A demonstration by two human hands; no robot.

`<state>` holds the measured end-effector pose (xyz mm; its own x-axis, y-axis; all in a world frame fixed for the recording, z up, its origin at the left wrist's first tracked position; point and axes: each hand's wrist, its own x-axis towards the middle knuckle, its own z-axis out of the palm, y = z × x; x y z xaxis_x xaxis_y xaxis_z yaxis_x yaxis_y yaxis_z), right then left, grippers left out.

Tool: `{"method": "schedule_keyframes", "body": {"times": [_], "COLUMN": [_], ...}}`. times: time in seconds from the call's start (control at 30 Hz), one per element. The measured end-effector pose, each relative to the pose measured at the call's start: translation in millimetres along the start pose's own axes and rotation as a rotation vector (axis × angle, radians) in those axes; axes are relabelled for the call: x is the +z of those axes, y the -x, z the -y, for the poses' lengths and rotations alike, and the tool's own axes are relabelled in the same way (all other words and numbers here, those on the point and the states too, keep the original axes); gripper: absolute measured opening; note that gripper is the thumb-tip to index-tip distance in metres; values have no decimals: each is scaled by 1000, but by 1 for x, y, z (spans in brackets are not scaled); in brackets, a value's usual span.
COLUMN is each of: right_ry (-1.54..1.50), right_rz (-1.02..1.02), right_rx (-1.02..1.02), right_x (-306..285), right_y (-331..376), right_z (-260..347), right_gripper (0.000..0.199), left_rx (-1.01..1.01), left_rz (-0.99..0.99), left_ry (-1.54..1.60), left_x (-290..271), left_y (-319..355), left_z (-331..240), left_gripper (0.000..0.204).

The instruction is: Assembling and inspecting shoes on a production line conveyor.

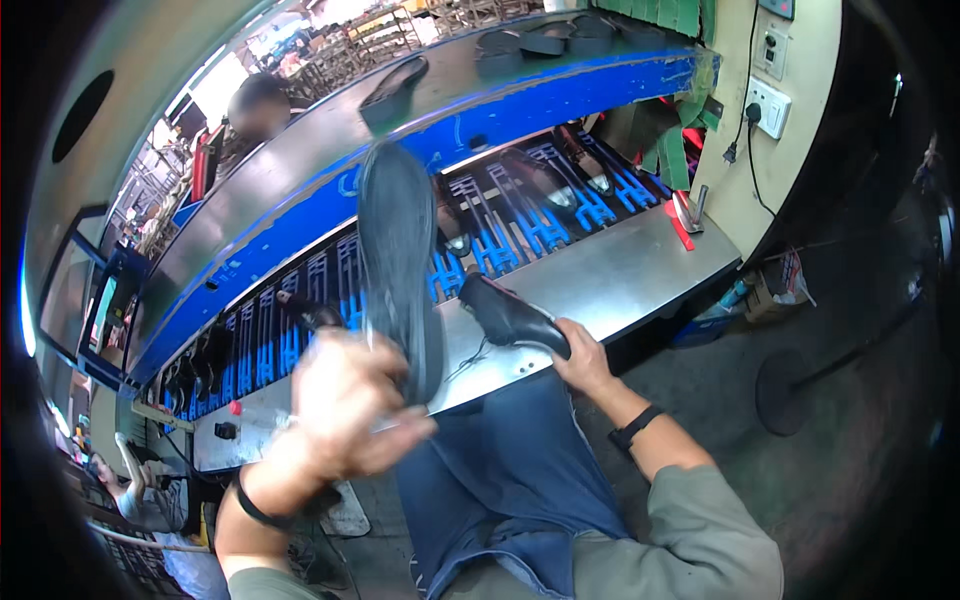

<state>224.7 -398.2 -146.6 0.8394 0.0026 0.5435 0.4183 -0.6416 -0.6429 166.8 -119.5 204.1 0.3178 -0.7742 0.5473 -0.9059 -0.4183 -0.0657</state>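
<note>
My left hand (345,405) is raised close to the camera and grips the lower end of a dark grey shoe sole (398,265), held upright with its tread facing me. My right hand (582,355) rests at the edge of the steel workbench (620,275) and holds the handle of a black heat gun (505,312) whose nozzle points toward the sole. A black band is on each wrist. My blue-jeaned legs sit below the bench.
Behind the bench runs a conveyor with blue racks (520,225) carrying dark shoes (590,170). More soles lie on the upper steel shelf (300,150). A wall socket (768,105) is at right. A fan base (790,390) stands on the floor. Another person (150,490) sits lower left.
</note>
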Motion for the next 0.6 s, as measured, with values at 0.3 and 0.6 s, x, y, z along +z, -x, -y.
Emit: {"method": "schedule_keyframes", "body": {"times": [0.3, 0.6], "right_ry": [82, -519], "right_rz": [91, 431], "right_rx": [-398, 227], "right_x": [-107, -76], "right_y": [-106, 22], "right_z": [185, 180], "right_gripper": [39, 35], "left_rx": [-883, -1678], "left_rz": [168, -833], "left_ry": [447, 480], "left_x": [148, 156], "left_y": [267, 367], "left_z": [-197, -55], "left_gripper": [29, 34]}}
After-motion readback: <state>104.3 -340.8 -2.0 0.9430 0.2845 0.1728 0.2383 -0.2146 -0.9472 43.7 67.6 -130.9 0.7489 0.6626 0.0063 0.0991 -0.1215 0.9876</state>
